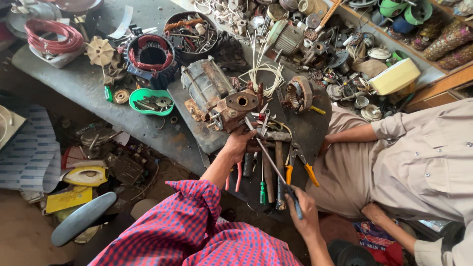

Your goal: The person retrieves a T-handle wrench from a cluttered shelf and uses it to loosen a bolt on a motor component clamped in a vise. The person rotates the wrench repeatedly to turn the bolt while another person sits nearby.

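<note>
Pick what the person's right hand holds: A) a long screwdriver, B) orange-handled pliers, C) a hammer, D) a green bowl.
A: the right hand grips a long screwdriver whose shaft runs up to the rusty motor; the orange-handled pliers lie on the table.

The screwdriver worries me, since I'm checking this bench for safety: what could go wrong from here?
The long screwdriver in the right hand points at the rusty motor, close to the left hand; a slip could jab those fingers. The motor sits near the bench edge and might tip off. Loose pliers could get knocked down.
</note>
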